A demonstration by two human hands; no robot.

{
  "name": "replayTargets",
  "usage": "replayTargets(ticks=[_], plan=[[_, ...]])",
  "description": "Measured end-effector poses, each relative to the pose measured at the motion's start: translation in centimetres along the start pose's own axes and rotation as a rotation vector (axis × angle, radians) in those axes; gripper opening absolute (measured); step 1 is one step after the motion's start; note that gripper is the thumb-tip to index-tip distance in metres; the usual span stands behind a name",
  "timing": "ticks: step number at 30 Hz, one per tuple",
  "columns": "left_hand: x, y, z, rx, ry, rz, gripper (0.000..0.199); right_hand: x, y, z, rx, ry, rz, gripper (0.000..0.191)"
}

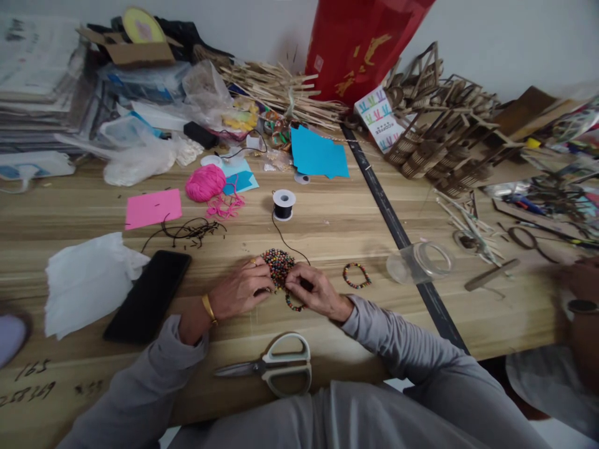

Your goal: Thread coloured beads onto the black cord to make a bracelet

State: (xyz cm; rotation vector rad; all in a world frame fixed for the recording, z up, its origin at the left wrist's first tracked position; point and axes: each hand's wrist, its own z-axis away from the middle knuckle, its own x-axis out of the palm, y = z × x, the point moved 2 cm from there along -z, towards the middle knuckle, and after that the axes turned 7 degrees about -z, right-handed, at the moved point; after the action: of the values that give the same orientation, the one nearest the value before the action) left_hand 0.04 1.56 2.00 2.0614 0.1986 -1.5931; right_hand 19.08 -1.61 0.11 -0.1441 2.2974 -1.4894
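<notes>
Head view: beads (279, 263) lie between the left hand (241, 288), its grip unclear, and the right hand (318, 292), narrowly pinching what seems cord (281, 236).

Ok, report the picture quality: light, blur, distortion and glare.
Head view: dim light, soft shadows; head view: wide-angle stretch and softness at the sides, including the paper stack; head view: no strong glare on the phone; head view: bead pile slightly soft.
</notes>
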Motion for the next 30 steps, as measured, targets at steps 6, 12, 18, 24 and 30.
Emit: replayTargets(ticks=[6, 12, 18, 24, 30], plan=[[0.3, 0.2, -0.1, 0.007, 0.013, -0.035, 0.01, 0.1, 0.1, 0.1, -0.002, -0.001, 0.0, 0.009], [0.4, 0.3, -0.1, 0.004, 0.012, -0.063, 0.011, 0.1, 0.3, 0.1, -0.001, 0.002, 0.007, 0.01], [0.8, 0.4, -0.1, 0.008, 0.005, -0.06, 0.016, 0.1, 0.3, 0.1, 0.021, -0.002, 0.016, 0.013], [1.0, 0.4, -0.2, 0.009, 0.025, -0.055, 0.018, 0.1, 0.0, 0.0, 0.027, 0.007, 0.001, 0.016], [1.0, 0.6, -0.2, 0.019, 0.048, -0.047, 0.016, 0.2, -0.2, -0.1, 0.024, 0.016, -0.001, 0.015]])
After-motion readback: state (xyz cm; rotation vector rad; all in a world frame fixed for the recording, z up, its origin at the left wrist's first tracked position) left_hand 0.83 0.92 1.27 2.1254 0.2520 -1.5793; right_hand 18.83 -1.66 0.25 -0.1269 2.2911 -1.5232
